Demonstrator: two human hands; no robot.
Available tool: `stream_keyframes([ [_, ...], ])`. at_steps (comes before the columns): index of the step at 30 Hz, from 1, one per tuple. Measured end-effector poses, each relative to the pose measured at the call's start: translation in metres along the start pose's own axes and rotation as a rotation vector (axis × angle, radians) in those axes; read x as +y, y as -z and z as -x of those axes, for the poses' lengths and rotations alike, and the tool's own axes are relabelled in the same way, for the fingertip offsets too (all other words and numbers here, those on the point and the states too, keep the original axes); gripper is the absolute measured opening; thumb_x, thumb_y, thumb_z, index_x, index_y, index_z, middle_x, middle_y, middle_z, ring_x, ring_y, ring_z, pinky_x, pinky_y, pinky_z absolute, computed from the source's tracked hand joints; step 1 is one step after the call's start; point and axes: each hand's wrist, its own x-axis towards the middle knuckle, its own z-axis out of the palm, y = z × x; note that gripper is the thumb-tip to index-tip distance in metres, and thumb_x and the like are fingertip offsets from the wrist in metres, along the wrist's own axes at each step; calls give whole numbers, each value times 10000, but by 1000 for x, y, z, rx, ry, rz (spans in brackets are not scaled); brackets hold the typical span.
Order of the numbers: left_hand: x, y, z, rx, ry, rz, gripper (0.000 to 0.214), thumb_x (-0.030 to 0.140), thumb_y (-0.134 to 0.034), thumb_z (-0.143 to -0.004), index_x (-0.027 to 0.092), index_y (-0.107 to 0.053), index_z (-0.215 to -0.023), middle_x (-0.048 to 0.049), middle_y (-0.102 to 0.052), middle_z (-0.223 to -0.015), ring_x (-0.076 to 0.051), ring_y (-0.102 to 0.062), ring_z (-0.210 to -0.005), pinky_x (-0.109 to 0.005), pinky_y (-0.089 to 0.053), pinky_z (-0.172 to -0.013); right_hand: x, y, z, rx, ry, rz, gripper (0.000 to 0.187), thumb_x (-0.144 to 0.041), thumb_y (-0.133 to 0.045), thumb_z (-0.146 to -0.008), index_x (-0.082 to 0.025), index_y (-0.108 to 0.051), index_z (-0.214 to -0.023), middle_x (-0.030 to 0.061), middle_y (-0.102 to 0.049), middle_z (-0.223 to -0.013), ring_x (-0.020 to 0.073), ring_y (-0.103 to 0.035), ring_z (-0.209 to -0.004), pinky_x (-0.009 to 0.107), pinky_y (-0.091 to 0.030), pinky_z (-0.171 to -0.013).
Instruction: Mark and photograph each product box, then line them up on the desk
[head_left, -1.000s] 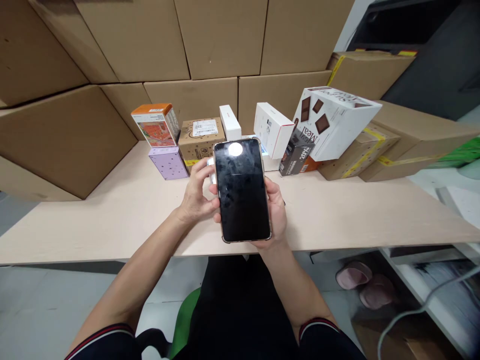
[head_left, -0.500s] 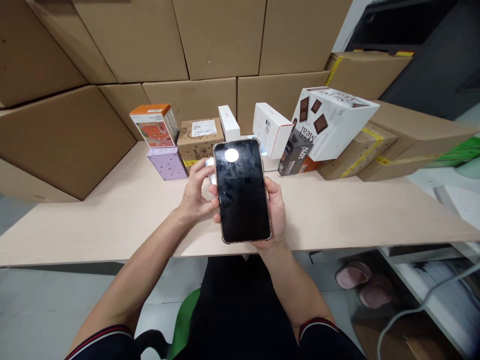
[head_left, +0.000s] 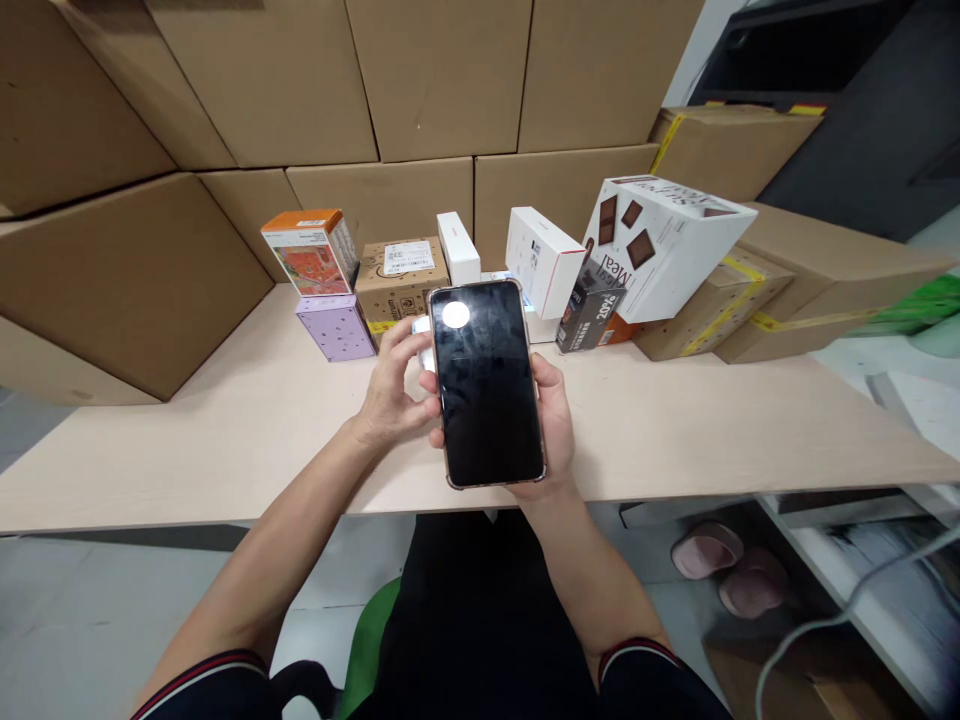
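Note:
A smartphone (head_left: pixel 491 400) with a dark screen and a clear case stands tilted up toward me above the table's front part. My right hand (head_left: pixel 555 420) is wrapped round its right edge and back, with fingertips showing at the left edge. Close against the phone's left side is my left hand (head_left: pixel 394 385), its fingers curled and its thumb tip by the case. Between those fingers and the phone, a small white thing (head_left: pixel 424 345) shows in part; the phone hides the rest, so its kind is unclear.
Along the back of the pale table (head_left: pixel 247 440) stand an orange-topped box (head_left: pixel 304 262) on a purple box (head_left: pixel 337 328), a brown carton (head_left: pixel 401 285), white boxes (head_left: pixel 544 260) and a large chocolate-print box (head_left: pixel 660 245). Stacked cardboard cartons (head_left: pixel 435 80) wall the rear.
Both hands and the phone stay almost where they were. The light reflection on the screen has shifted slightly left and down.

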Motion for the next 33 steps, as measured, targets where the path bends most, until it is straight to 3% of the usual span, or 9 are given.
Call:
stream_keyframes([
  [14,1,1,-1,-2,-14,-10,676,702,-586,-928,327,-428,-1468,-139,-490,-1458,-341,-511,-1401,-594,-461,-1147,-1,1,1,-62,26,-23,572,-574,-396,-911,-226,-613,-1310,139,-731,-1272,315,-681,-1149,584,-603,-908],
  [25,1,0,-1,1,-18,10,799,871,-465,-869,356,-416,-1479,-140,-504,-1468,-342,-520,-1400,-600,-452,-1156,-1,-5,-1,-33,1,20,570,-545,-332,-933,-199,-619,-1285,146,-740,-1246,311,-695,-1130,606,-604,-911],
  [33,0,0,-1,-4,-31,8,769,818,-511,-896,324,-415,-1477,-143,-499,-1465,-342,-513,-1400,-580,-450,-1153,-1,-4,-2,-50,5,21,551,-559,-362,-916,-217,-597,-1279,137,-747,-1211,317,-702,-1101,579,-628,-855],
])
